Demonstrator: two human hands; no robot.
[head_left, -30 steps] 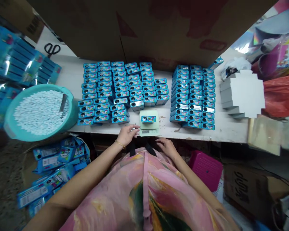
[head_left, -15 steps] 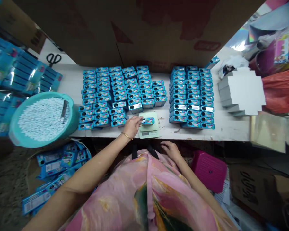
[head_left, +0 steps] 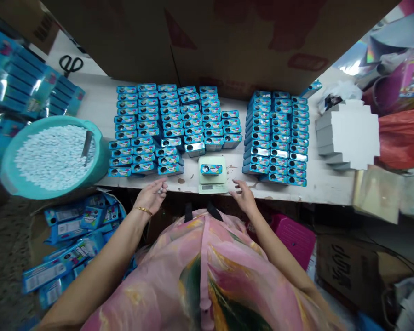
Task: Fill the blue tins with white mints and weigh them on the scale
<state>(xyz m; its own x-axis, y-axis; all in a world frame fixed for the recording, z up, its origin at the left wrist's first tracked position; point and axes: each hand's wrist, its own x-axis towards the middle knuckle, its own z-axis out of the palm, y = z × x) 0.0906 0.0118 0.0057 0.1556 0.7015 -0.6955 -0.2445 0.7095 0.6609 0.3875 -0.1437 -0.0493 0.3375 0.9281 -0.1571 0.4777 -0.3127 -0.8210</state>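
Observation:
A small blue tin stands on the pale green kitchen scale at the table's front edge, a few white pieces showing at the round hole in its top. To the left of the scale, my left hand is curled with small white candies at its fingertips. My right hand hovers by the scale's right front corner, its fingers apart and holding nothing. Rows of similar blue tins fill the table left of and behind the scale. Another block of tins stands to the right, some with white candies at their holes.
A turquoise tub of white candies, with a scoop in it, stands at the left. Black scissors lie behind it. Stacked white cartons are at the right. Below are blue packets and a magenta stool.
My left hand has left the tin on the scale and moved left, towards the table's front edge. My right hand has risen to the scale's side. The view has shifted slightly.

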